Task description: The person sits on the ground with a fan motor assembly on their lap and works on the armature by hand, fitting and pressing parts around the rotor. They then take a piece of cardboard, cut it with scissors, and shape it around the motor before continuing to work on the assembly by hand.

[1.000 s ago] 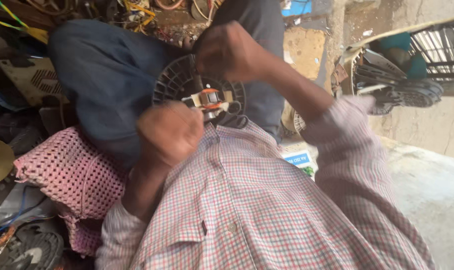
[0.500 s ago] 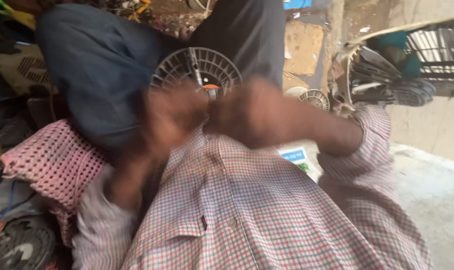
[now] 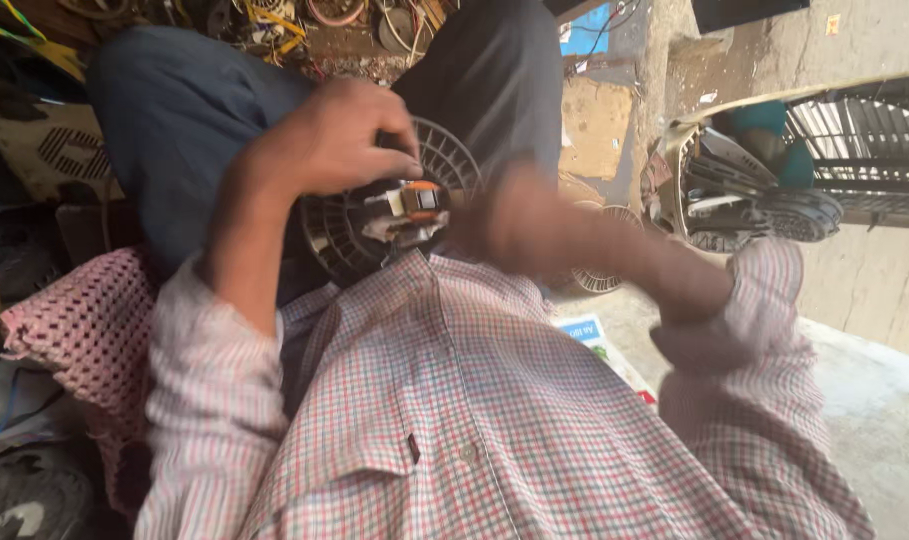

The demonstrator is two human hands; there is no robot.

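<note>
Hands: left (image 3: 339, 140) on ribbed round fan grille (image 3: 444, 150) | right (image 3: 519, 225) blurred

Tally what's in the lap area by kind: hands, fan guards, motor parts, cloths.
Hands: 2, left hand, right hand (blurred)
Round fan guards: 2, black fan guard, pale fan guard
Small motor: 1
Pink crochet cloth: 1
Total: 6

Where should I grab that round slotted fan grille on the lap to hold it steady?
Probably grip the round fan grille by its bare outer rim on the upper right. The small motor part fills its centre, and the left hand already covers the upper left edge.
</note>
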